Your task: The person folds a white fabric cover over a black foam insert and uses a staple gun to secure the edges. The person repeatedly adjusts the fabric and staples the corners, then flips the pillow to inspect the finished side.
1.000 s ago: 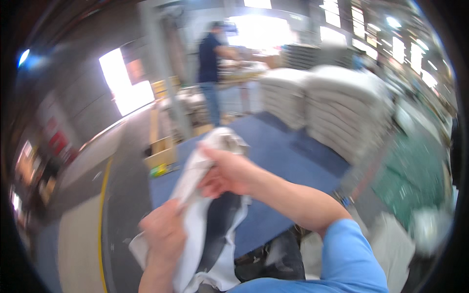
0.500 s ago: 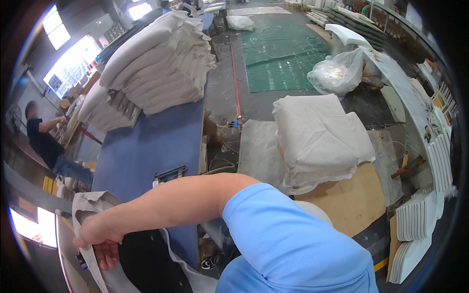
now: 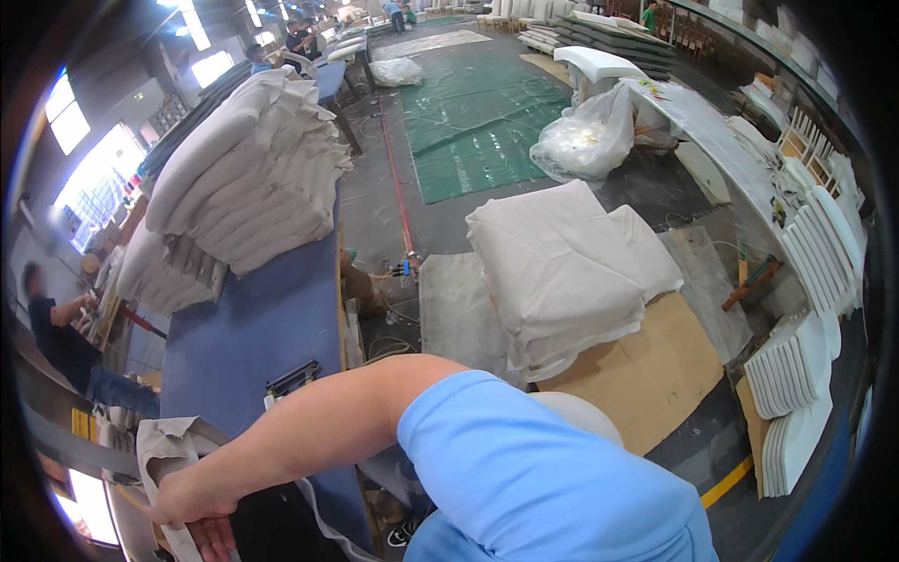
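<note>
Currently, my right hand is at the lower left of the view, on the beige fabric cover. Fingers: thumb hidden; the forefinger side appears to pinch the cover's edge, while the other fingers hang loosely curled beneath. Left hand: out of view; state cannot be told.

Position: cover lies at the near end of the blue-topped workbench, its raised part just above my knuckles. Black panel sits directly right of the fingers, below my forearm, with a pale strip along its right side. Long axis, as far as it shows: slantwise, from the raised part down and right, toward my body; lower end cut off by the frame. My right arm crosses from the right, above the panel, and is the only arm seen near the cover.

Surroundings: black stapler-like tool on the bench just beyond the forearm; stacked pale padded pieces at the far end; co-worker in a dark top well apart, leftward.
</note>
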### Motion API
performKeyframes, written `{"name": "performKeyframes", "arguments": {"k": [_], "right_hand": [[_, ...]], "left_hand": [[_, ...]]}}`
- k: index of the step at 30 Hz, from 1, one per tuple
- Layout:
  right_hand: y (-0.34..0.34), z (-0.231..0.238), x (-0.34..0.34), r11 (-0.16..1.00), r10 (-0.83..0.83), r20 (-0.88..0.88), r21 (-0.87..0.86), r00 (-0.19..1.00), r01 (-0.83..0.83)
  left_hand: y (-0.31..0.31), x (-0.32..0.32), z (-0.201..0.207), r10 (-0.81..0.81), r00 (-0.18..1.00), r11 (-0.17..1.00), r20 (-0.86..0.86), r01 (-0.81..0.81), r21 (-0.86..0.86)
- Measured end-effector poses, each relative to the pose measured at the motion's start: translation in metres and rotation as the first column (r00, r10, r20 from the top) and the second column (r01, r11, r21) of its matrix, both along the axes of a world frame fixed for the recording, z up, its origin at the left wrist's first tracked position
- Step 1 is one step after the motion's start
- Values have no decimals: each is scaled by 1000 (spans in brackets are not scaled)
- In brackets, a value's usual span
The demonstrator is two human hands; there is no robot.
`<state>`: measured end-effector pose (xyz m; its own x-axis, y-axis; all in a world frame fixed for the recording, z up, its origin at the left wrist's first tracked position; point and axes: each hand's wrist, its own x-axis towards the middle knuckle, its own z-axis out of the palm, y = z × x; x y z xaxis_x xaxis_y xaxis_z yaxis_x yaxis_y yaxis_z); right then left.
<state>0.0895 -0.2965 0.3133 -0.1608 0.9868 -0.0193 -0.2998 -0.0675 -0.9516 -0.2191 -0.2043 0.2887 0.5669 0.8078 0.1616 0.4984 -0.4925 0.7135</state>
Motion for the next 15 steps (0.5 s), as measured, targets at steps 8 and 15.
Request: {"name": "performKeyframes", "arguments": {"k": [8,15], "right_hand": [[-6,-12,-7,990,-108,-87,82,990,115],[-45,23,-1,986,-57,13,-158,998,58]], "left_hand": [[-52,42,33,-451,883,289,-131,283,915],[-85,41,50,-324,910,438,-259,387,812]]}}
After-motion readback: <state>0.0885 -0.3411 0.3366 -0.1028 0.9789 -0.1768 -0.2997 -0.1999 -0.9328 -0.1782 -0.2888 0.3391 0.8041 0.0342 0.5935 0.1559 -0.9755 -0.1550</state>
